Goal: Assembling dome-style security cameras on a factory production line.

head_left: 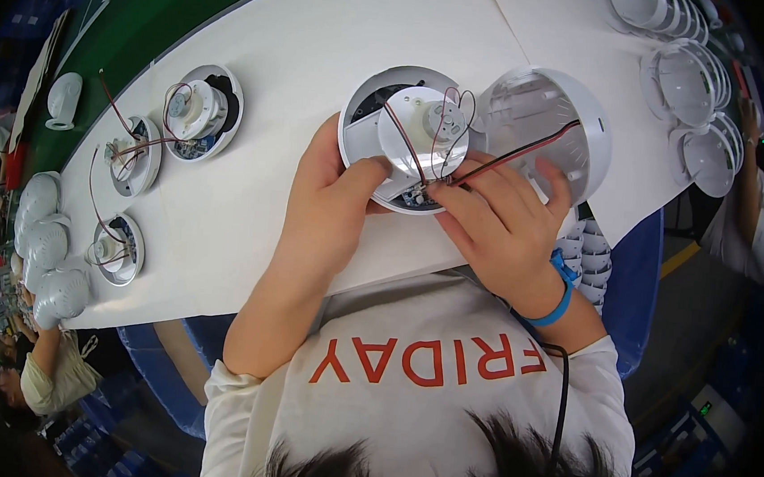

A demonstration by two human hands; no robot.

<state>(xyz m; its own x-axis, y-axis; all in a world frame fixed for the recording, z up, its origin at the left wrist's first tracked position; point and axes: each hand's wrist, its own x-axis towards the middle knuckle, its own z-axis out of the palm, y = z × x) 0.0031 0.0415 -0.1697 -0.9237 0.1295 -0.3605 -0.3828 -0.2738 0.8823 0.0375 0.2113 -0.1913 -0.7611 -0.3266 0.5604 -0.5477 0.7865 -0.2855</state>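
- Wires (425, 143) are being tucked into the round white base (405, 137) on the bench (281, 42).
- Left hand (336, 201) grips the base; right hand (500, 216) pinches the wires.
- Next, I think, the clear dome (544, 117) needs gentle fitting.

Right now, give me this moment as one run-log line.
left hand: holds round base | right hand: fingers on wires | clear dome: beside base | table: three more bases

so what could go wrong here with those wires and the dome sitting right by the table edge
1. The thin red and black wires run under the right hand; a tug could strain or pull them loose from the round white base.
2. The translucent dome cover lies at the table edge, still tethered by those wires, so a nudge might tip it off.
3. The left hand grips only the base's rim, so it may slip.
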